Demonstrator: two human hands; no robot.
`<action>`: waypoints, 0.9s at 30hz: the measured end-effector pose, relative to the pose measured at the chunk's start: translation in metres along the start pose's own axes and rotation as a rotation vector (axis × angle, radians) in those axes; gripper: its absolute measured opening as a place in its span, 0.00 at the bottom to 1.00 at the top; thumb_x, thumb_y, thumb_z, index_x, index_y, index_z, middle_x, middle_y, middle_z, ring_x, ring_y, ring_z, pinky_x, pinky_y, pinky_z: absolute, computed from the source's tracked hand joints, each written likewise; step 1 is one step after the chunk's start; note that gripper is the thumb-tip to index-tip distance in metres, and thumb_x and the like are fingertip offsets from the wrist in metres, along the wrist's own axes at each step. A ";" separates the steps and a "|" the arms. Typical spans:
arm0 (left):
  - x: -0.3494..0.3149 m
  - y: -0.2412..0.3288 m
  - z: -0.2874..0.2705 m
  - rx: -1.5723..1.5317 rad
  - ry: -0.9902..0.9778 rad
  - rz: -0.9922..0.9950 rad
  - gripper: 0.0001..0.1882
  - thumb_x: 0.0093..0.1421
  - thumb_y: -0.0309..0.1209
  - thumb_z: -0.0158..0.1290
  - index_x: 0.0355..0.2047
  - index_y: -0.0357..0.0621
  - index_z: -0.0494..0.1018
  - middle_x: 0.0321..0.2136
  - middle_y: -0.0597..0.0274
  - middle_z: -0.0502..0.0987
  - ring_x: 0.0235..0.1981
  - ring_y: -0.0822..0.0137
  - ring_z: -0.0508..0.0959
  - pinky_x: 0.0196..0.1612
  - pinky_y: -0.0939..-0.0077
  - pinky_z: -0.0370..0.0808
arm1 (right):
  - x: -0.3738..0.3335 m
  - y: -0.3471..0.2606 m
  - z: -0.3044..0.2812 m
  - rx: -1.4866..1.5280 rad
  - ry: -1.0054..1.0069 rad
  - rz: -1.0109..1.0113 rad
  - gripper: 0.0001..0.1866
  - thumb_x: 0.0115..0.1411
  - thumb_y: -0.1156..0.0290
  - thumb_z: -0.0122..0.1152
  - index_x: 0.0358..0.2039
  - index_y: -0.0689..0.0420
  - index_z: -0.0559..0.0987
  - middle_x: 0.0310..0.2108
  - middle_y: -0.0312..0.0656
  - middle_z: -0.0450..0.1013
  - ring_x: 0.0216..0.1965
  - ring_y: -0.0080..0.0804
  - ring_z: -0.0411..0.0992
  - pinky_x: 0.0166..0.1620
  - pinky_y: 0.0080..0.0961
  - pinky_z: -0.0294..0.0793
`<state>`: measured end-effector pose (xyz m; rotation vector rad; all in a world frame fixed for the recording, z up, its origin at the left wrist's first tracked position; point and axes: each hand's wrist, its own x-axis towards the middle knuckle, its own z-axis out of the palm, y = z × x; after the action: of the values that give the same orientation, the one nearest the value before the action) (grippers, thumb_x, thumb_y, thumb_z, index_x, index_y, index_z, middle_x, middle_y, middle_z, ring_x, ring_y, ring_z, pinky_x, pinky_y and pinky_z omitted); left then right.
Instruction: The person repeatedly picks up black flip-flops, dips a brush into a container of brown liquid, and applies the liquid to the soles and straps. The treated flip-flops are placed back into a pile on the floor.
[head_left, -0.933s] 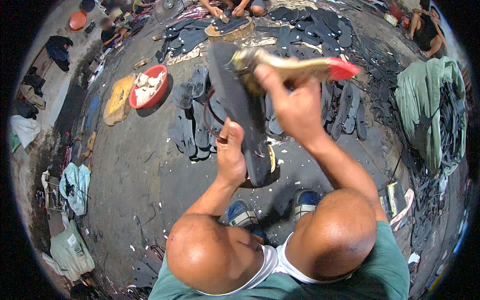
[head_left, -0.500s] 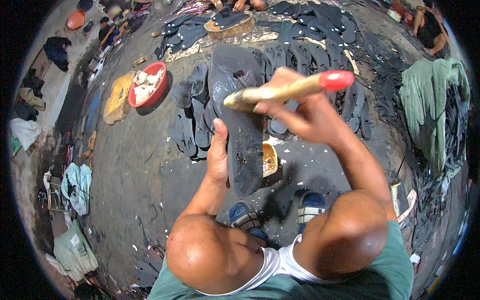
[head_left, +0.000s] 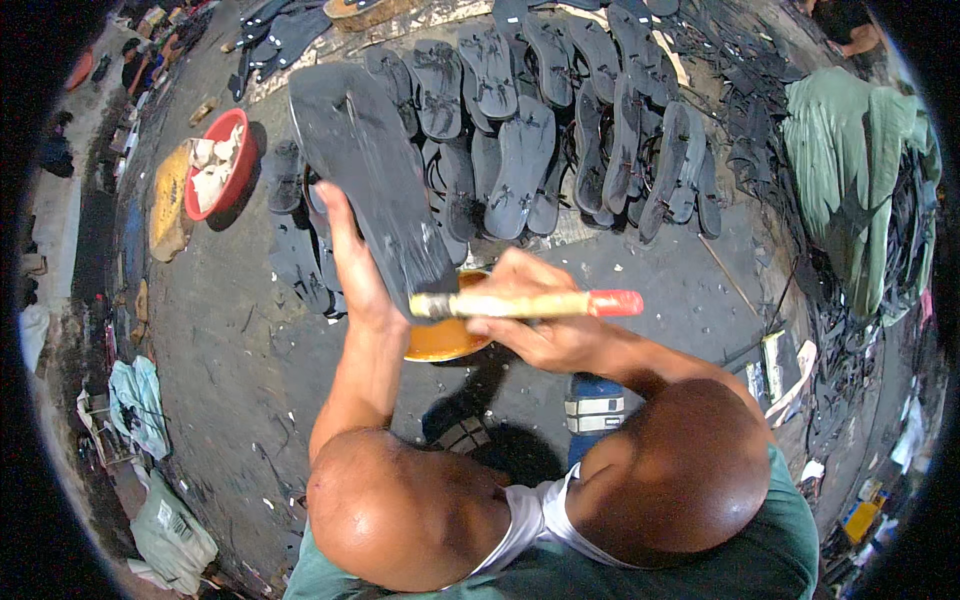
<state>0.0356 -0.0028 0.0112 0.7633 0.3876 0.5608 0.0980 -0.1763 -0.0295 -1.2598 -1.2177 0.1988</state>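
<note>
The grey floor (head_left: 220, 380) spreads under everything, with a green cloth (head_left: 840, 150) draped over a dark heap at the right. Rows of black flip-flops (head_left: 520, 165) lie beyond the hands; which of them have been coated cannot be told. In front of these, raised off the floor, is one black flip-flop sole (head_left: 365, 150), gripped along its left edge by the left hand (head_left: 360, 260). Brushing on it looks partly done: pale, glossy streaks mark its lower half, while the far end seems duller, perhaps left uncoated. A red basin (head_left: 238, 182) at the left holds crumpled cream-coloured pieces. A shallow yellow bowl (head_left: 432, 357) below the sole contains something amber, probably liquid. The right hand (head_left: 540, 330) is closed around a red-tipped wooden brush (head_left: 540, 303), whose bristle end meets the sole's near end.
</note>
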 end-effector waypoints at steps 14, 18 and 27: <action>0.139 -0.169 0.036 -0.123 -0.154 -0.582 0.17 0.64 0.44 0.53 0.46 0.45 0.71 0.41 0.56 0.79 0.42 0.61 0.80 0.49 0.59 0.78 | -0.049 0.015 -0.117 0.045 0.953 0.489 0.14 0.65 0.66 0.61 0.41 0.65 0.79 0.33 0.34 0.74 0.32 0.17 0.67 0.34 0.17 0.64; 0.100 -0.177 -0.005 0.196 -0.010 -0.508 0.22 0.64 0.46 0.53 0.50 0.43 0.68 0.49 0.58 0.73 0.57 0.61 0.69 0.63 0.58 0.63 | -0.048 0.033 -0.102 0.055 0.975 0.514 0.14 0.64 0.66 0.62 0.41 0.66 0.78 0.34 0.36 0.75 0.33 0.18 0.69 0.36 0.18 0.66; -0.090 0.022 -0.188 0.948 0.575 0.231 0.21 0.64 0.41 0.55 0.51 0.39 0.75 0.48 0.56 0.78 0.51 0.66 0.75 0.58 0.69 0.67 | 0.001 0.052 0.009 -0.209 -0.276 0.626 0.17 0.61 0.68 0.64 0.48 0.62 0.77 0.50 0.47 0.72 0.51 0.34 0.70 0.57 0.30 0.65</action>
<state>-0.1398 0.0570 -0.0859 1.5698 1.1517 0.8199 0.1158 -0.1508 -0.0718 -1.8207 -1.0555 0.7350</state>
